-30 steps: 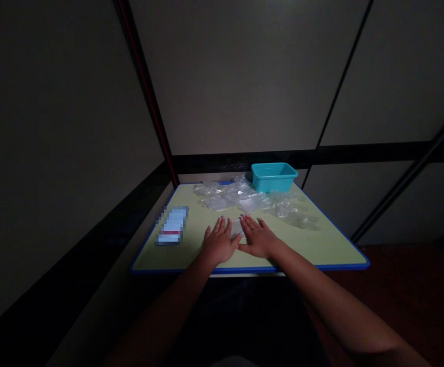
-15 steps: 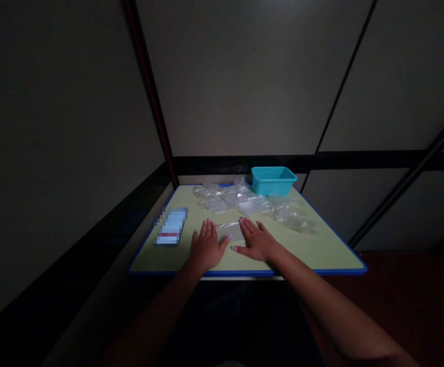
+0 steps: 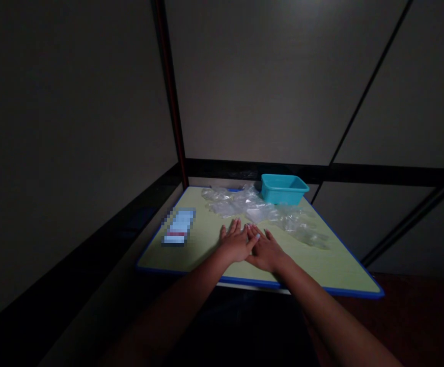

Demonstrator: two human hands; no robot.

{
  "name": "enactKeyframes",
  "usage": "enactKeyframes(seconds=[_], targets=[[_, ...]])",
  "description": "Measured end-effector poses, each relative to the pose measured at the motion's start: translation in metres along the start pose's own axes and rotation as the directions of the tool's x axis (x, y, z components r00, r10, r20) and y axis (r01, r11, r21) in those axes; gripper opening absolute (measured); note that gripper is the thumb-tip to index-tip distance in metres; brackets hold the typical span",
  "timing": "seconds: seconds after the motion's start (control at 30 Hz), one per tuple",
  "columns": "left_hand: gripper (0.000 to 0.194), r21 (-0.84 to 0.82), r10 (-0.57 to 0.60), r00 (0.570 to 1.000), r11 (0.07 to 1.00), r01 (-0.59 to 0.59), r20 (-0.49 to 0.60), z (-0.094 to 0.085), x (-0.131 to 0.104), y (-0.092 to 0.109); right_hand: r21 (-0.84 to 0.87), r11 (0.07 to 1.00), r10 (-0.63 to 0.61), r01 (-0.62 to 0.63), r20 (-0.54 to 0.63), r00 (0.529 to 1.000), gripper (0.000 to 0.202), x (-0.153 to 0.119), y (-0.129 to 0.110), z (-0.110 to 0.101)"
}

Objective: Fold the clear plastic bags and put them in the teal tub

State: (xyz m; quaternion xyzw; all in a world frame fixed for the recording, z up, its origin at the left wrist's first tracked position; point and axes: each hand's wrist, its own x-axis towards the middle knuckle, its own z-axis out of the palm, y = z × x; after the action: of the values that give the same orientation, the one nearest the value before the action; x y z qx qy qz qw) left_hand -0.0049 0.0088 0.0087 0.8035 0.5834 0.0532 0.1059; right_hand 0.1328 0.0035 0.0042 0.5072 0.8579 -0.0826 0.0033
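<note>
My left hand (image 3: 236,245) lies flat near the front middle of the table, fingers spread and pointing away from me. Its thumb overlaps my right hand (image 3: 267,251), which also rests palm down with fingers stretched out. The two hands meet and cover the spot where a clear plastic sheet or bag lay; none of that piece can be made out now. Just beyond my fingertips spreads a heap of crumpled clear plastic bags (image 3: 254,210).
A turquoise plastic basin (image 3: 284,191) stands at the back right of the pale green table (image 3: 202,255), which has a blue edge. A blurred-out phone-like device (image 3: 179,227) lies at the left. Walls rise behind and to the left.
My left hand has slid right across the clear plastic until it touches and partly overlaps my right hand. The camera view has tilted and shifted slightly.
</note>
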Motion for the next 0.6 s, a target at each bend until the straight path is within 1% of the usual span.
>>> enactKeyframes(seconds=[0.27, 0.4, 0.5, 0.6], targets=[[0.074, -0.041, -0.084, 0.996, 0.996, 0.085, 0.014, 0.001, 0.000, -0.006, -0.021, 1.000, -0.004, 0.004, -0.018, 1.000, 0.090, 0.000, 0.001, 0.003], [0.070, -0.030, -0.120, 0.993, 0.992, 0.120, 0.016, -0.001, 0.000, -0.009, -0.036, 0.999, 0.000, -0.001, -0.028, 1.000, 0.090, 0.000, 0.001, 0.003], [0.068, 0.001, -0.143, 0.989, 0.990, 0.143, 0.023, -0.003, -0.001, -0.015, -0.035, 0.999, -0.004, 0.003, -0.029, 1.000, 0.091, 0.000, 0.001, 0.003], [0.068, 0.022, -0.163, 0.987, 0.986, 0.163, 0.006, -0.004, -0.005, -0.024, -0.022, 1.000, -0.007, 0.006, -0.037, 0.999, 0.093, -0.001, 0.001, 0.003]])
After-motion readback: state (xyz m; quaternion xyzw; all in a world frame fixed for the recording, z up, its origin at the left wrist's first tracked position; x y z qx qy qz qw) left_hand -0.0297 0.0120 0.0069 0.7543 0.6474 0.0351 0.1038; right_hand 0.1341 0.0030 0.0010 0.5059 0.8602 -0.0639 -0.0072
